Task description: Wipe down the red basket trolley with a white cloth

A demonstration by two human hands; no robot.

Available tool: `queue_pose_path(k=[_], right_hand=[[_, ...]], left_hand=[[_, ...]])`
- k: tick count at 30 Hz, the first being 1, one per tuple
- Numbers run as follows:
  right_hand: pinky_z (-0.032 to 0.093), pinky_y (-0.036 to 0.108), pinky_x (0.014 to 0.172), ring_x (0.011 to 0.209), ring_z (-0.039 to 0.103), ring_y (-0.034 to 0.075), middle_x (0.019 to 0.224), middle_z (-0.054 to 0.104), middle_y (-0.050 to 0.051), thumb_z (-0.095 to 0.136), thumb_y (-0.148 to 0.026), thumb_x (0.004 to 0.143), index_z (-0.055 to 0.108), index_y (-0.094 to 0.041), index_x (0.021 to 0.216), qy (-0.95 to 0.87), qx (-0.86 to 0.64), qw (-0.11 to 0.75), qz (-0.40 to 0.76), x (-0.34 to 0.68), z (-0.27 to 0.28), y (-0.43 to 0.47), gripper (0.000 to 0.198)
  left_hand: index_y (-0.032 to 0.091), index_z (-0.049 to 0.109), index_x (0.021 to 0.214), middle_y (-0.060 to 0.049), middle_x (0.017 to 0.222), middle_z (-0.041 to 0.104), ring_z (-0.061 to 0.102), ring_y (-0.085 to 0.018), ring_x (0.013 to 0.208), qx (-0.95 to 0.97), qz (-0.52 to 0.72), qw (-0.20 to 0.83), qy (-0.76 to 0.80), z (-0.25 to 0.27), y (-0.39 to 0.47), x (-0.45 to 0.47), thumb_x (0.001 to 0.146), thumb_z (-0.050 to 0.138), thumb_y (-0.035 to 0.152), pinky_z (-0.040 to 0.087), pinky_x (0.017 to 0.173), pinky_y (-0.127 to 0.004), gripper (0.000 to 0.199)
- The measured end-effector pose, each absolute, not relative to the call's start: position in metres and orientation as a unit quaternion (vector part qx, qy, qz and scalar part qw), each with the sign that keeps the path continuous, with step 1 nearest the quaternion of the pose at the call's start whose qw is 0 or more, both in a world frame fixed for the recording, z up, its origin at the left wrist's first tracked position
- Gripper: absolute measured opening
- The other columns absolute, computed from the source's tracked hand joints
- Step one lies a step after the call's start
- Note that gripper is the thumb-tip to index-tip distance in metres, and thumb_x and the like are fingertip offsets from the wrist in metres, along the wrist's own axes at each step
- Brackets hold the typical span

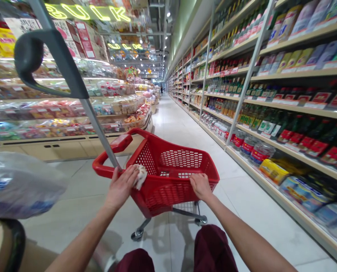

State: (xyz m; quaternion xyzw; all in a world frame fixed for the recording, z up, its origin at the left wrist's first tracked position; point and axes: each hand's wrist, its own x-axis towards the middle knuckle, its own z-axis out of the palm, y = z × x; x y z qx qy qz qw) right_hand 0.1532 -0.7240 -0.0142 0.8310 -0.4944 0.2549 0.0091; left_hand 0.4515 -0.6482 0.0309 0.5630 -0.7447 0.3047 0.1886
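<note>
A red plastic shopping cart (174,185) with perforated sides stands in front of me on small wheels. My left hand (123,184) lies over the cart's near rim beside the grey pole, its fingers pressing a crumpled white cloth (141,176) with brownish marks against the red plastic. Further right along the same rim, my right hand (200,186) is closed around the edge. The grey pole (98,130) slants from the cart to the upper left and carries a dark grey looped handle (68,62).
Shelves of bottles and packs (299,136) line the right side. Bulk displays of bagged goods (57,109) stand on the left. A bulging clear plastic bag (21,185) is at the near left, above a beige and black object (8,241). A tiled aisle (168,109) runs ahead.
</note>
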Motion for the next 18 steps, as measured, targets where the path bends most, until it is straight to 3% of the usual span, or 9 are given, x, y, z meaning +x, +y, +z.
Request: queue_pose_path(k=[7, 13, 16, 18], right_hand=[[0.025, 0.029, 0.077, 0.077, 0.050, 0.013, 0.077, 0.062, 0.000, 0.033, -0.024, 0.089, 0.059, -0.019, 0.075, -0.490, 0.833, 0.000, 0.256, 0.149, -0.015, -0.732, 0.029], [0.026, 0.033, 0.078, 0.078, 0.052, 0.017, 0.077, 0.065, 0.004, 0.029, -0.027, 0.089, 0.060, -0.017, 0.070, -0.531, 0.804, -0.009, 0.266, 0.144, -0.014, -0.738, 0.038], [0.027, 0.036, 0.083, 0.091, 0.052, 0.019, 0.094, 0.065, 0.006, 0.029, -0.028, 0.089, 0.061, -0.018, 0.090, -0.540, 0.789, -0.010, 0.294, 0.160, -0.012, -0.729, 0.033], [0.026, 0.037, 0.090, 0.104, 0.048, 0.019, 0.111, 0.059, 0.008, 0.032, -0.029, 0.088, 0.054, -0.018, 0.110, -0.499, 0.796, -0.029, 0.342, 0.183, -0.010, -0.716, 0.033]], left_hand=[[0.021, 0.050, 0.114, -0.007, 0.123, 0.051, 0.046, -0.018, 0.114, 0.519, 0.274, 0.145, -0.796, 0.028, -0.654, 0.433, 0.084, 0.029, 0.012, 0.018, 0.105, -0.045, 0.038], [0.015, 0.052, 0.111, -0.013, 0.121, 0.052, 0.050, -0.022, 0.110, 0.600, 0.235, 0.193, -0.740, 0.041, -0.650, 0.436, 0.084, 0.029, 0.014, 0.021, 0.102, -0.049, 0.035], [0.015, 0.053, 0.109, -0.011, 0.116, 0.057, 0.052, -0.020, 0.107, 0.608, 0.205, 0.202, -0.740, 0.034, -0.660, 0.399, 0.083, 0.031, 0.013, 0.022, 0.102, -0.048, 0.034], [0.014, 0.050, 0.112, -0.011, 0.114, 0.057, 0.053, -0.019, 0.105, 0.608, 0.174, 0.212, -0.745, 0.029, -0.667, 0.377, 0.081, 0.033, 0.012, 0.022, 0.103, -0.046, 0.036]])
